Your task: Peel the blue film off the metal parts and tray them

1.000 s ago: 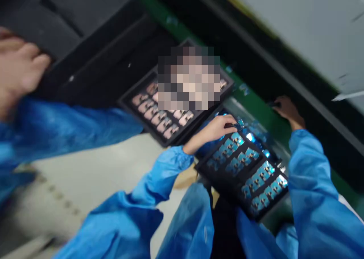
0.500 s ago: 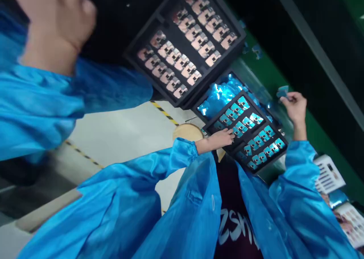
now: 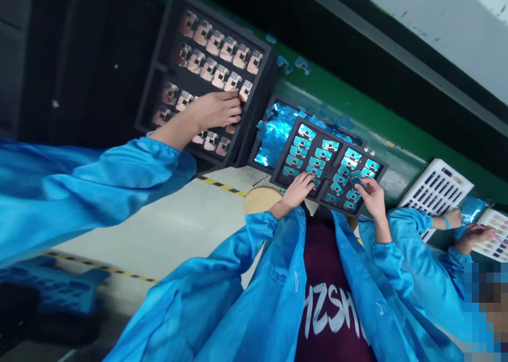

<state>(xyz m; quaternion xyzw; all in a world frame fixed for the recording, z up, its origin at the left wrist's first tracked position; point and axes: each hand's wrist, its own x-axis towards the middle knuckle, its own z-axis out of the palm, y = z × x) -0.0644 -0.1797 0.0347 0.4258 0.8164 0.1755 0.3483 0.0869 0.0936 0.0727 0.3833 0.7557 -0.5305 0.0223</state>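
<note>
My left hand (image 3: 297, 193) is at the near edge of a black compartment tray (image 3: 322, 192), its fingers closed over the rim beside the parts. My right hand (image 3: 373, 197) pinches a small blue-filmed part (image 3: 358, 184) between thumb and fingertips, just above the tray's right half. Rows of similar blue-coloured pieces (image 3: 351, 158) with dark square spots lie in the tray's compartments. Fingers partly cover the nearest ones. Beneath and behind this tray, a black bin holds a pile of shiny blue film pieces (image 3: 275, 132).
At left, a co-worker's hand (image 3: 220, 109) reaches over a black tray (image 3: 159, 68) of copper-coloured parts. Loose blue parts (image 3: 302, 64) lie on the green bench (image 3: 337, 94). Another person's hands (image 3: 474, 235) work at white trays (image 3: 436, 184) on the right. A round stool (image 3: 262, 199) stands below.
My right hand has brought the blue part from over the green bench to above the tray. The co-worker's hand has come down over the copper-coloured parts. My view has turned.
</note>
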